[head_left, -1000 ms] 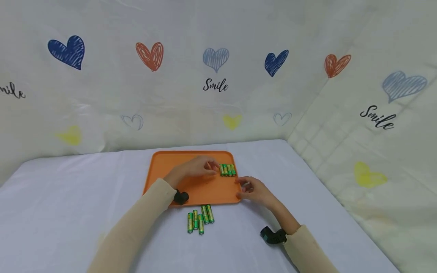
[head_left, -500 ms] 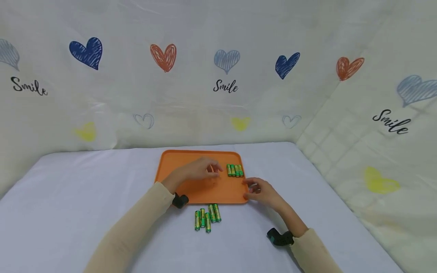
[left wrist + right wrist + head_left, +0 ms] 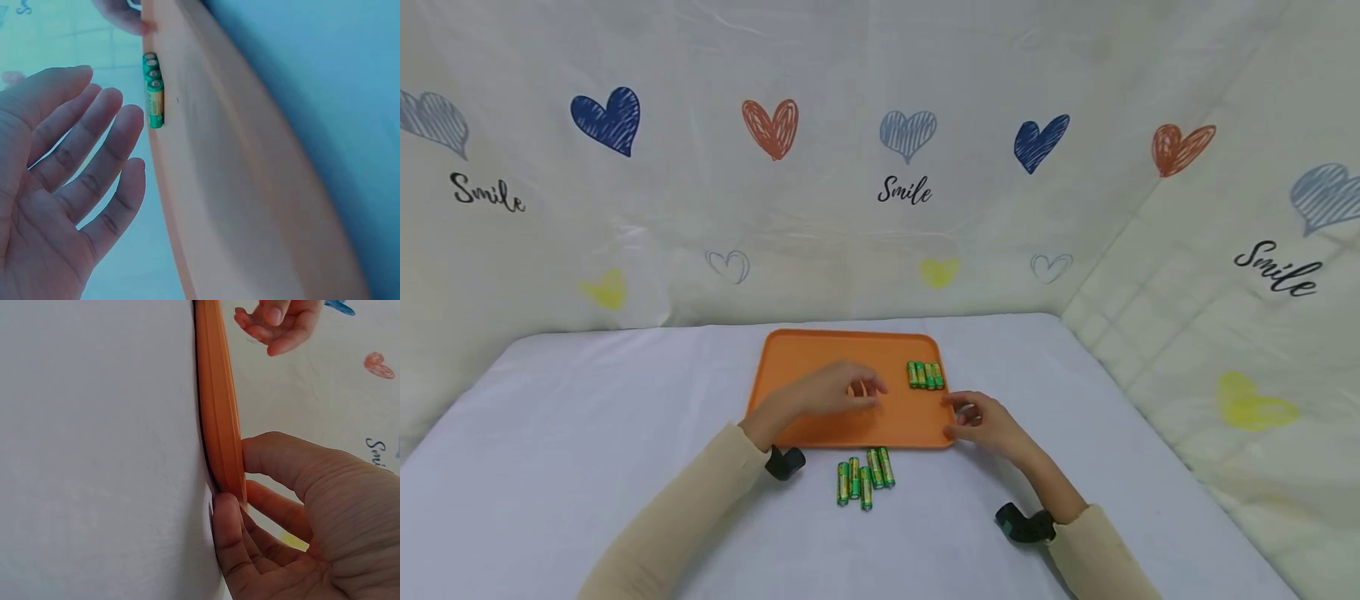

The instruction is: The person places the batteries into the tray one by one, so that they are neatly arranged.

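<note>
The left hand (image 3: 842, 388) hovers over the orange tray (image 3: 808, 354), loose and holding nothing; the right hand (image 3: 992, 427) pinches the tray's rim near its close right corner; 4 green batteries (image 3: 929, 376) lie side by side in the tray along its right edge; 5 loose batteries (image 3: 867, 485) lie on the white cloth (image 3: 947, 542), just in front of the tray; each battery looks hard, smooth and light, and might roll, so its middle seems best for pinching; the tray looks light and stiff, easiest held by its rim.
</note>
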A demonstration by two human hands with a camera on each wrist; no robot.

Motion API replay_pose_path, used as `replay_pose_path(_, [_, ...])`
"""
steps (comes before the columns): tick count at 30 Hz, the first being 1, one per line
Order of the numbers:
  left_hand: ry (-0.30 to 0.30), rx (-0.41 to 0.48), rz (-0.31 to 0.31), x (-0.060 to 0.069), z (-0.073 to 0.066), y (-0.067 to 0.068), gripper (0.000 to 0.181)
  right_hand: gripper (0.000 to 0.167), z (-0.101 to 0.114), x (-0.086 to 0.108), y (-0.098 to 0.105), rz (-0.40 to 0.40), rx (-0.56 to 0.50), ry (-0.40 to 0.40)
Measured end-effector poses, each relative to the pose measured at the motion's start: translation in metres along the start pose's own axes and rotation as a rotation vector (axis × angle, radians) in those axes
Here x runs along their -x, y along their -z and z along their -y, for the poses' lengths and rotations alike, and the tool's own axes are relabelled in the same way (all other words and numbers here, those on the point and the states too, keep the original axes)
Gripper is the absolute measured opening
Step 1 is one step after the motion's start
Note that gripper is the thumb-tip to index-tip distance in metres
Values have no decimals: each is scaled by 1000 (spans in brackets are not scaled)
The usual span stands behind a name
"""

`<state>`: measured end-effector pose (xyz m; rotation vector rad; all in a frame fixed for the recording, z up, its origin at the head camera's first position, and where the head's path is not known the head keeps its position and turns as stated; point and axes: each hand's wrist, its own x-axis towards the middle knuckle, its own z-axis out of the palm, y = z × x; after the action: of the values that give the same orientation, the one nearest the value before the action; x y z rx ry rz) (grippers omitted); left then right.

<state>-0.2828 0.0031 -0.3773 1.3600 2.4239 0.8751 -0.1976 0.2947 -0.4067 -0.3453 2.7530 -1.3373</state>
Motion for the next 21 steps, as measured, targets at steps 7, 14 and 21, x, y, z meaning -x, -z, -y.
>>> replay_pose_path(7, [7, -21, -5, 17, -10, -3, 23, 47, 2, 2, 0, -1, -12, -5])
replay_pose_path(14, [30, -42, -3, 41, -21, -4, 24, 46, 1, 2, 0, -13, 6, -13])
replay_pose_path(21, [1, -64, 9, 62, -28, -11, 22, 48, -2, 2, 0, -3, -19, 11])
